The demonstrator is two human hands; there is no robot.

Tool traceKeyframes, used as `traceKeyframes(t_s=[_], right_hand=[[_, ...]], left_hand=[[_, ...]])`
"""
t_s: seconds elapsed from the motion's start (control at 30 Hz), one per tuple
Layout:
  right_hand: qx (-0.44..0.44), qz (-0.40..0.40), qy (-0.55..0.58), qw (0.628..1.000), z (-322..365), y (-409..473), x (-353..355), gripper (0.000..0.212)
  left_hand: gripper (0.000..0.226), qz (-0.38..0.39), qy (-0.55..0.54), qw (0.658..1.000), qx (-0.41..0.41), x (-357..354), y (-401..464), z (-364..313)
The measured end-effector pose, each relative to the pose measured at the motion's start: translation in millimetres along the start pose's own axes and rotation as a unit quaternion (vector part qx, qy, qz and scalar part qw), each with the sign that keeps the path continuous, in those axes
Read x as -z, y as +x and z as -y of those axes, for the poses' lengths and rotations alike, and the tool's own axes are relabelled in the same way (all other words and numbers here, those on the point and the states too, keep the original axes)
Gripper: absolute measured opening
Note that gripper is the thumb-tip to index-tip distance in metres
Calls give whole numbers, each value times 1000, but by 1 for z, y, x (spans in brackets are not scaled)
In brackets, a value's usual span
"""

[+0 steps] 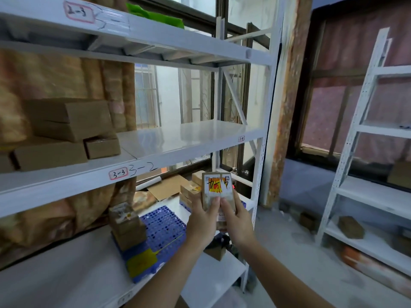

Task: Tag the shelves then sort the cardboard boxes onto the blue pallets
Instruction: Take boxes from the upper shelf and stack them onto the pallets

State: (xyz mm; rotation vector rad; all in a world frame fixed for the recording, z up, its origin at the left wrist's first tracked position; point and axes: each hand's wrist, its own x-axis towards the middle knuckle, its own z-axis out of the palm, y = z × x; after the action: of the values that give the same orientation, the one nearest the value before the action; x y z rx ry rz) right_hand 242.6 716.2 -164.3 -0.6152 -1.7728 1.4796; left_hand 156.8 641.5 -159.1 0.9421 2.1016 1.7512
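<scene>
Both sets of fingers [214,202] are wrapped round one small box [216,187], left hand [201,221] and right hand [236,221] holding it upright with the scribbled label facing me. It's up in the air over the low shelf [66,278], just right of the blue pallet [164,225]. More boxes [127,227] sit stacked on the pallet's left end. Tag "3-3" [118,173] is on the shelf edge above.

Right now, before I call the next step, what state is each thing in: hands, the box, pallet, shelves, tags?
left hand: grips the held box
right hand: grips the same box
held box: upright, label toward camera, above the bottom shelf
blue pallet: on the bottom shelf, carrying stacked boxes
middle shelf: boxes at its left end, right part bare
3-3 tag: stuck on the shelf edge
</scene>
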Motion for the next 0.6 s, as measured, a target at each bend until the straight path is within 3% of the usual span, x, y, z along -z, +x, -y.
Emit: traceKeyframes(t_s=[0.07,0.33,0.6], right_hand=[[-7,2,-1,1000,-8,12,3,51],[-53,12,-13,998,-46,83,11,46],[-99,50,-5,994,-86,157,-9,40]], left_hand=[[49,12,-3,1000,-1,-7,14,8],[40,54,-39,997,43,-41,87,39],[32,51,16,997,52,-45,165,81]])
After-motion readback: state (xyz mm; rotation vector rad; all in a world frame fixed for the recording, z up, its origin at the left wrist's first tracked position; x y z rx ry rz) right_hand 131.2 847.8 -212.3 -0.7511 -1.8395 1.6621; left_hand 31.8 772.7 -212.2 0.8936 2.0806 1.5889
